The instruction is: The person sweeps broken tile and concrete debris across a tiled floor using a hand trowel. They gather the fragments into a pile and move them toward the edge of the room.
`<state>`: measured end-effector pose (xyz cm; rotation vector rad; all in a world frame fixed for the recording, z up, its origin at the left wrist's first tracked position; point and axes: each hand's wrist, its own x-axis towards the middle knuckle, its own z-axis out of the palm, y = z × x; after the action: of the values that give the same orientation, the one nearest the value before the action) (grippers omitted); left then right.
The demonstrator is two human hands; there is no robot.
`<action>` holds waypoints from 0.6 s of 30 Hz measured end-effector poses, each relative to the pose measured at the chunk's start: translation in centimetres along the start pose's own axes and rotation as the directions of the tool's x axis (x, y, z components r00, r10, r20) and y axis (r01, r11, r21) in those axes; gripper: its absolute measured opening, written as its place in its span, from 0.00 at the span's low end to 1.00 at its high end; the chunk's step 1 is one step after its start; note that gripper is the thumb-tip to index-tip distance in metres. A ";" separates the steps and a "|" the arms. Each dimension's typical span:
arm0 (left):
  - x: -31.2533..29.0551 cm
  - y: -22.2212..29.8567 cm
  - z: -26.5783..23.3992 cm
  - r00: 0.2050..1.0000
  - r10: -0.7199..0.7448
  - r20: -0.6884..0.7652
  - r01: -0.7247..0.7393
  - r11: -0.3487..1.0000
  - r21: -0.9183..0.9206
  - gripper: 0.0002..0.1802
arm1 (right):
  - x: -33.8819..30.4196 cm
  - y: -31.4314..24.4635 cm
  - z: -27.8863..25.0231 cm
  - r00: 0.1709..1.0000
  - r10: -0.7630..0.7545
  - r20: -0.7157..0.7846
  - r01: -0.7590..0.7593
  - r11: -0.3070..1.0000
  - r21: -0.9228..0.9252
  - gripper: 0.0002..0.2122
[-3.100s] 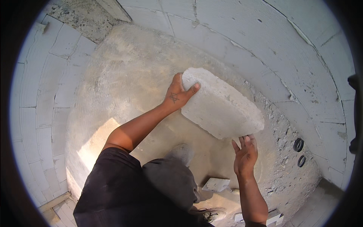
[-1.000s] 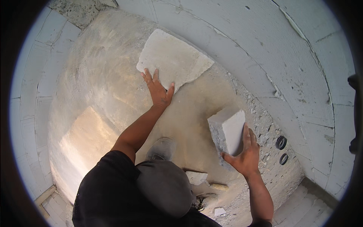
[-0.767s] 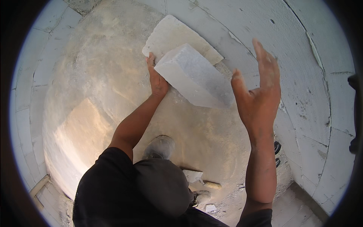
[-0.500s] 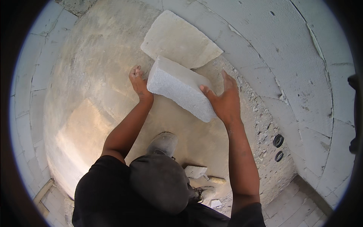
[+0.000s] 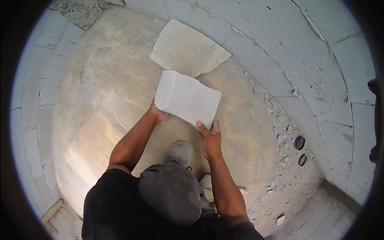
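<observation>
Between my two hands is a pale concrete block (image 5: 190,97) with a rough, broken lower edge. My left hand (image 5: 159,113) grips its left end from below, most of the fingers hidden behind the block. At the lower right corner my right hand (image 5: 211,136) holds it, thumb on the near face and fingers round the right side. Just beyond, a second flat pale block (image 5: 188,48) lies on the dusty floor, partly overlapped in view by the held one.
Pale block walls rise at the right (image 5: 320,80) and left (image 5: 38,96). Rubble (image 5: 282,148) lines the foot of the right wall, with two black rings (image 5: 299,143) there. My shoe (image 5: 179,153) stands below the block; a small broken piece (image 5: 206,182) lies beside my right forearm.
The block has been turned so its broad face shows, and it has come slightly left. My right hand, earlier spread with only the thumb near the block, has moved left and closed on it.
</observation>
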<state>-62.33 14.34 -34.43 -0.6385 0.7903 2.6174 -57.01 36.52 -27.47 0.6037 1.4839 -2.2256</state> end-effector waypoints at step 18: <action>2.9 2.3 0.6 0.432 0.876 -0.213 -0.439 0.411 0.799 0.12 | -16.8 4.1 -17.7 0.954 0.218 0.206 0.253 -0.212 -0.944 0.33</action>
<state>-65.99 13.41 -34.43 -1.1390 2.5974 2.3725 -38.50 52.96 -27.42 -0.3892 2.3620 -0.2773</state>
